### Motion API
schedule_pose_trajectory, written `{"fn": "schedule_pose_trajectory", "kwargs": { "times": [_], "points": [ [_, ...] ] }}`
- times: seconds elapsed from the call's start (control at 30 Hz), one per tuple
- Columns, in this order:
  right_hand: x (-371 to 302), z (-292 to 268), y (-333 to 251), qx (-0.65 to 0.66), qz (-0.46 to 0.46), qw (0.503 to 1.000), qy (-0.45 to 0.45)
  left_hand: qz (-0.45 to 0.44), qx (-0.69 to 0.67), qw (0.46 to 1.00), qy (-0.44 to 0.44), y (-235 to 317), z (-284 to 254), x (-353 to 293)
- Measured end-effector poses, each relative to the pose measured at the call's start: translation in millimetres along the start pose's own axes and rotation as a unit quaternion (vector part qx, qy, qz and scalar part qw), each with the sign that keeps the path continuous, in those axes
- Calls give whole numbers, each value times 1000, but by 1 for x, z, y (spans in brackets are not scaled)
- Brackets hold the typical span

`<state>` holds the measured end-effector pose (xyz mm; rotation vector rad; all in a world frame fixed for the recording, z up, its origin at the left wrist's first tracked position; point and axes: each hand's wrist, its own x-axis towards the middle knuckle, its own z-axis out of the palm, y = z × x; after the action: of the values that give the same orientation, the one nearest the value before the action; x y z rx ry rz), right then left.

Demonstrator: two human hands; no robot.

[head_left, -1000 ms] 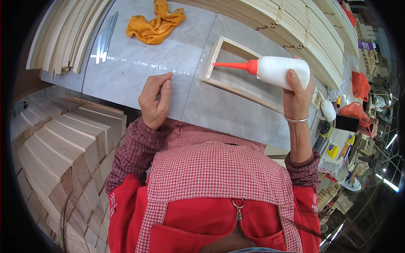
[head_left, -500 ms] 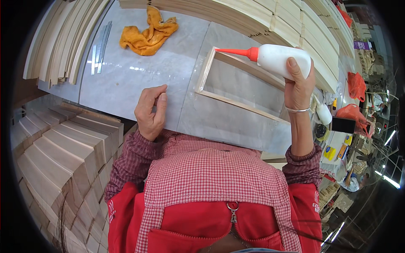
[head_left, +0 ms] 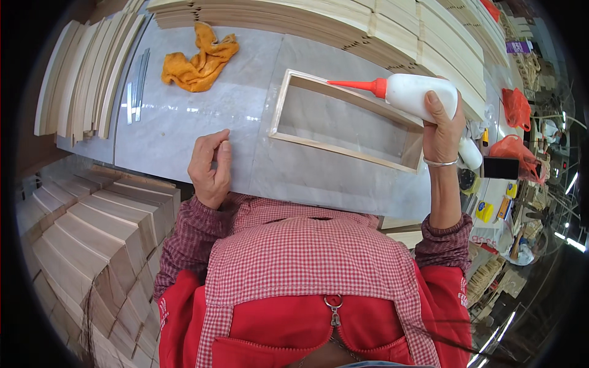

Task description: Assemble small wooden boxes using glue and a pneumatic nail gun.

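My right hand [head_left: 445, 132] is wrapped round a white squeeze glue bottle [head_left: 410, 96] with a long red nozzle, held on its side. The nozzle's tip points left and is at the top edge of the frame's far long side, a little right of its far left corner. That rectangular wooden frame [head_left: 343, 149] lies on the table, its right end partly below my right hand. Left of the frame, my left hand [head_left: 210, 170] hovers over or rests at the table's near edge, fingers curled in and thumb against them. Nothing shows in its grasp.
An orange cloth [head_left: 201, 61] and thin metal strips [head_left: 138, 86] lie on the grey table [head_left: 184, 113]. Stacked wooden boards line the back [head_left: 319, 27] and far left [head_left: 83, 76]. Wooden blocks [head_left: 92, 227] are piled below left. At right are another white bottle [head_left: 470, 153] and a dark phone-like slab [head_left: 500, 167].
The bottle's nozzle tip has gone from the frame's far left corner rightward along its far side. My left hand stays curled near the table edge. The whole view has shifted slightly.
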<state>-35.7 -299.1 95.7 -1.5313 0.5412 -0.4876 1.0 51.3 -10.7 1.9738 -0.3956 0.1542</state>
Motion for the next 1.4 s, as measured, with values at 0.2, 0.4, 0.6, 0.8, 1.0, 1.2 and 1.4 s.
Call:
{"fn": "schedule_pose_trajectory", "kwargs": {
  "times": [0.2,0.4,0.6,0.8,1.0,1.2,1.4],
  "points": [
    [-8,-42,0,-17,-12,999,34,7,23,1000,0,2,3,0],
    [-16,-91,4,-23,-19,996,85,4,50,999,-7,6,6,0],
    [-29,-133,5,-7,-22,989,145,0,76,997,-18,5,8,0],
    [-38,-171,12,-7,-27,982,187,-7,86,996,-32,3,9,-1],
    [-44,-181,17,3,-31,980,197,-6,98,995,-35,2,10,-2],
    [-58,-185,18,-2,-29,980,198,3,97,995,-33,1,10,-3],
    [-87,-191,22,14,-16,979,202,6,99,994,-35,1,11,-3]
  ]
}}
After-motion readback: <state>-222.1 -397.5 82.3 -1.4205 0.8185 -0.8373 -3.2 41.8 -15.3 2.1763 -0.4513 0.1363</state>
